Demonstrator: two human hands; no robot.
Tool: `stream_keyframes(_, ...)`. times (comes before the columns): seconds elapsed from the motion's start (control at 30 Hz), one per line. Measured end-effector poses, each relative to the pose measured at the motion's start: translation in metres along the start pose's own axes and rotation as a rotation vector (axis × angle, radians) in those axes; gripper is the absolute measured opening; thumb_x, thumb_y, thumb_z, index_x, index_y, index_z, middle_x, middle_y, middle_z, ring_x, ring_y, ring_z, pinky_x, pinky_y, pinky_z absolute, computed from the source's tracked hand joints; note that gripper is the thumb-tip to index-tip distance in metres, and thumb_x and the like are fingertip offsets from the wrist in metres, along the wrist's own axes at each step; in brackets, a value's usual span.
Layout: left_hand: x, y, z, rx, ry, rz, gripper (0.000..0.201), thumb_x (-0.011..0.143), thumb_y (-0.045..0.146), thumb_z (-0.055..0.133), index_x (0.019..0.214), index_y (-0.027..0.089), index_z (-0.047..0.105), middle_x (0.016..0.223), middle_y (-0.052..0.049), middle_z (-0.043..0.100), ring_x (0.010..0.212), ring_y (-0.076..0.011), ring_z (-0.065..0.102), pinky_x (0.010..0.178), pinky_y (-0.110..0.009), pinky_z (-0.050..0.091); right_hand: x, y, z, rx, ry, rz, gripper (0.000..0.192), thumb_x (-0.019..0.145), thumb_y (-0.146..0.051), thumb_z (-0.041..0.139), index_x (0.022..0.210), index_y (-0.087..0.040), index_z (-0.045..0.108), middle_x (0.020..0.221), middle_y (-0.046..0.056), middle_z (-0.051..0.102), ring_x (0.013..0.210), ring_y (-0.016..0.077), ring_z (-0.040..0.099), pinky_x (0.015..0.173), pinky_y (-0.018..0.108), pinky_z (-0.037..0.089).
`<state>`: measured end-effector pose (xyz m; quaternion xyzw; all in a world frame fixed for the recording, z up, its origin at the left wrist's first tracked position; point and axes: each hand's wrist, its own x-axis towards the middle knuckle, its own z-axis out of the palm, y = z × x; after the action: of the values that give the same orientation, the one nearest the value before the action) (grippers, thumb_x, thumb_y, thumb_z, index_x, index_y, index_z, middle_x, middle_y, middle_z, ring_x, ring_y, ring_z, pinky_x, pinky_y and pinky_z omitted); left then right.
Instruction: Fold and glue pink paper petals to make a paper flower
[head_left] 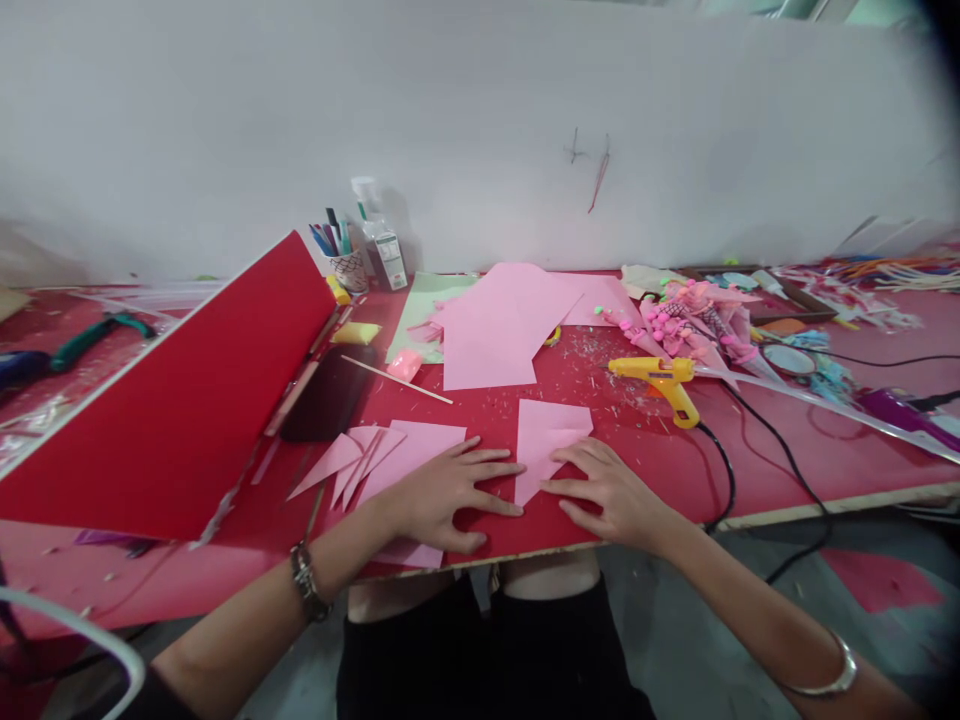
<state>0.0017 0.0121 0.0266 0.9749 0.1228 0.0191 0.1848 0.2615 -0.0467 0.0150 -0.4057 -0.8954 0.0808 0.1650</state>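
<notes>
A small sheet of pink paper (541, 432), with a fold at its right side, lies on the red table close to the front edge. My right hand (600, 490) rests on its lower right part, fingers spread. From the other side my left hand (455, 493) reaches in with fingers stretched out flat, the tips at the paper's left edge. Under and beside that hand is another pink sheet (431, 440). Several folded pink paper triangles (352, 462) overlap it on the left.
A yellow glue gun (660, 378) with a black cord lies at right, near a heap of pink decorated cones (690, 320). Larger pink sheets (502, 330) lie behind. A red board (195, 390) leans at left, by a dark phone-like slab (326, 400), a pen cup (349, 268) and a bottle (385, 250).
</notes>
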Motion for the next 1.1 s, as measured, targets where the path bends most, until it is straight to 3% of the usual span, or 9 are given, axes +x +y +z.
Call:
stream_keyframes(0.63,0.000,0.004,-0.005,-0.016,-0.005,-0.012,0.050,0.068,0.032,0.057,0.117,0.037,0.048,0.138,0.001,0.029,0.125,-0.0267,0.026,0.101,-0.050,0.015,-0.023,0.048,-0.011,-0.142,0.110,0.242,0.029,0.077,-0.023,0.046,0.102,-0.026,0.062,0.114,0.007,0.050,0.105,0.0220,0.046,0.088,0.043,0.040)
stream_keyframes(0.9,0.001,0.010,-0.011,-0.037,0.003,-0.040,0.045,0.069,0.032,0.058,0.114,0.036,0.052,0.137,0.001,0.032,0.124,-0.0259,0.027,0.102,-0.048,0.016,-0.020,0.040,-0.009,-0.304,0.101,0.304,0.032,0.078,-0.023,0.044,0.105,-0.013,0.059,0.110,0.012,0.055,0.102,0.0246,0.049,0.089,0.042,0.039)
stream_keyframes(1.1,0.008,0.018,-0.015,-0.067,0.071,-0.051,0.037,0.071,0.026,0.057,0.107,0.031,0.058,0.130,-0.002,0.041,0.116,-0.0230,0.038,0.099,-0.041,0.025,-0.007,0.026,-0.005,-0.083,0.133,0.291,0.043,0.078,-0.023,0.044,0.120,-0.015,0.042,0.112,0.011,0.054,0.104,0.0217,0.048,0.088,0.039,0.038)
